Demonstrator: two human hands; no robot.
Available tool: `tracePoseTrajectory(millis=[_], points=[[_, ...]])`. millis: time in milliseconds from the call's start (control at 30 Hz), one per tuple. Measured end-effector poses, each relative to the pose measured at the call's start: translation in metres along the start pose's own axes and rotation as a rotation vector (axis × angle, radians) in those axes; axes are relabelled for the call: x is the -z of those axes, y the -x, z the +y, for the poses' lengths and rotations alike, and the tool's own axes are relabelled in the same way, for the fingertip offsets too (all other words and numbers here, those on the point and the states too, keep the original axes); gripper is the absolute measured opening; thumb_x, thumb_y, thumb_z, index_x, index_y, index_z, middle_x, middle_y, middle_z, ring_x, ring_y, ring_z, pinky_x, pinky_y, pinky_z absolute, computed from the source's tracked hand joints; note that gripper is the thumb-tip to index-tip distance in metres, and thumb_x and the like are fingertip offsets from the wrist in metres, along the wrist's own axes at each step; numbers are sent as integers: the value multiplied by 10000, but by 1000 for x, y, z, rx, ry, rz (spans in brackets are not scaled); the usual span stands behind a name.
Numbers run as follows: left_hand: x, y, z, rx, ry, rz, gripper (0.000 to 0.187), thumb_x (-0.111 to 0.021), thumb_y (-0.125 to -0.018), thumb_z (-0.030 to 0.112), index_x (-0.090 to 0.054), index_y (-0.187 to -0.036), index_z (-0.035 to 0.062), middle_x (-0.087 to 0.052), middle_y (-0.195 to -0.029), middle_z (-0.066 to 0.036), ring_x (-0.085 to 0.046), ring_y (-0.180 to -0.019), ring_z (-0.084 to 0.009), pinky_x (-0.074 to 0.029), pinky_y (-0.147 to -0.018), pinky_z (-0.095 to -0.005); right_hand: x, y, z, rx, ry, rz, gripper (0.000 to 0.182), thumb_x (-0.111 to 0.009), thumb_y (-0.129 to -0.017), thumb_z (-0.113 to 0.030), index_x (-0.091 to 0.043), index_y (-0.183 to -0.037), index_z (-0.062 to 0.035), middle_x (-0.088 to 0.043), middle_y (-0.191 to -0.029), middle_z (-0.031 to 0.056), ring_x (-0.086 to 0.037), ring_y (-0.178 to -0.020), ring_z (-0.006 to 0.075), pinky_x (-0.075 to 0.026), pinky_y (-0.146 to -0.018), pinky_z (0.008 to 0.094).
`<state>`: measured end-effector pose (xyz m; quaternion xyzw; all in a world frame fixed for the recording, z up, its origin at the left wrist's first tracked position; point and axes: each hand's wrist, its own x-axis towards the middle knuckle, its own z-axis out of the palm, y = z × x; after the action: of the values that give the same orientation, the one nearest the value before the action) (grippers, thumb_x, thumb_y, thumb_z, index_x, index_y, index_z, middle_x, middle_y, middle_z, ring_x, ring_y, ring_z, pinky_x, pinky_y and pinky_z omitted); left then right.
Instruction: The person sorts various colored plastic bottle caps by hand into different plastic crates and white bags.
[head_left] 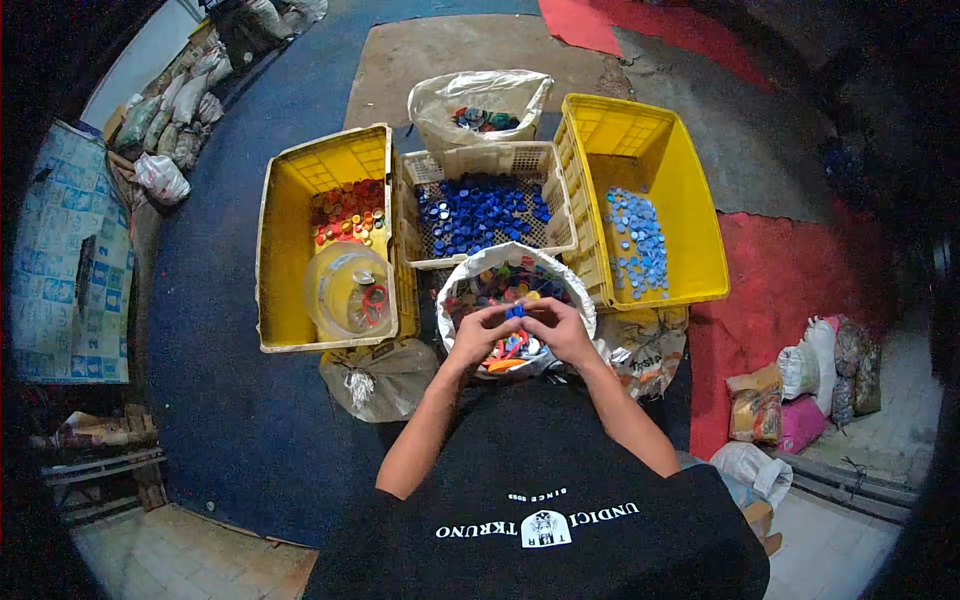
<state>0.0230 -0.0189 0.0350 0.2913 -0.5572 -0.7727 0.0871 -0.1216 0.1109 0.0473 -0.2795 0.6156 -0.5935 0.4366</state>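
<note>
Over a white sack [580, 285] of mixed plastic caps, my two hands come together at the fingertips. A blue bottle cap [515, 311] is pinched between them. My left hand [478, 334] closes on the cap from the left, thumb and index finger at its edge. From the other side, my right hand [560, 330] grips it with bent fingers. Below the hands, red, orange and white caps show inside the sack. A yellow cap [532, 296] appears just beyond the right fingertips.
Ahead stands a white crate [487, 152] of dark blue caps. A yellow crate [290, 190] at left holds red caps and a clear tub [325, 295]; another yellow crate [690, 210] holds light blue caps. Behind is a white bag [440, 105]. Filled sacks [800, 375] lie at right.
</note>
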Motion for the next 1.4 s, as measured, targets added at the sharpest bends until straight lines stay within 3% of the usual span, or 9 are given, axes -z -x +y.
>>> tracePoseTrajectory(millis=[200,367,433,500,700,833,1033,1233,1400], points=[[6,3,24,188,573,-26,307,-659,-889,157,-593,-1146,1,-626,-920,-9,-575,-775,-67,-479,-731,-232,-14,-26,-21,80,42,-99,258,-652,-890,-119,-635,-1128,-19,-670,-1034,47,-617,-901,97,-510,-803,254],[17,10,17,154,453,88,335,-698,-859,173,-607,-1132,1,-644,-937,-35,-600,-801,-93,-486,-727,-230,-1,-60,21,-13,-95,-96,240,-633,-890,-147,-641,-1105,-40,-670,-1021,76,-629,-940,139,-508,-815,295],[22,14,11,39,247,172,362,-726,-834,173,-616,-1126,-9,-662,-962,-58,-616,-841,-108,-495,-755,-238,8,-63,53,86,933,1,285,-659,-825,-176,-645,-1092,-78,-632,-1026,113,-630,-968,249,-513,-830,370],[24,24,13,62,199,241,364,-740,-816,151,-630,-1117,-21,-672,-984,-62,-621,-886,-106,-492,-824,-262,2,-57,58,-47,1132,-61,266,-657,-783,-182,-651,-1044,-131,-570,-1074,117,-607,-972,316,-512,-806,436],[28,37,-7,63,80,273,373,-744,-817,184,-636,-1113,-17,-668,-970,-43,-596,-849,-108,-470,-798,-242,18,-61,105,241,1121,51,174,-631,-767,-106,-630,-941,-126,-627,-923,97,-637,-840,315,-518,-712,426],[37,31,-17,177,197,214,369,-741,-823,157,-612,-1130,-4,-649,-925,-58,-575,-755,-68,-471,-649,-205,10,-54,92,-7,826,209,186,-627,-793,-117,-646,-973,-78,-654,-953,140,-640,-868,319,-511,-767,412],[36,24,-8,214,260,188,400,-727,-834,140,-566,-1170,-7,-638,-936,-58,-599,-738,-86,-504,-637,-204,1,-49,92,-135,1116,-5,335,-647,-814,-213,-608,-1139,-141,-655,-1013,192,-629,-965,349,-513,-827,442],[43,22,-15,247,226,109,418,-724,-840,169,-569,-1196,14,-644,-1001,-64,-620,-811,-94,-515,-672,-210,-3,-54,97,-216,1174,139,254,-572,-804,-239,-695,-987,-113,-673,-922,191,-649,-867,363,-519,-784,466],[50,20,-15,249,121,103,376,-720,-847,201,-591,-1137,-1,-655,-951,-47,-609,-787,-84,-500,-659,-206,-8,-47,102,140,787,387,206,-621,-801,-200,-673,-824,-2,-595,-781,172,-577,-726,317,-474,-691,390]])
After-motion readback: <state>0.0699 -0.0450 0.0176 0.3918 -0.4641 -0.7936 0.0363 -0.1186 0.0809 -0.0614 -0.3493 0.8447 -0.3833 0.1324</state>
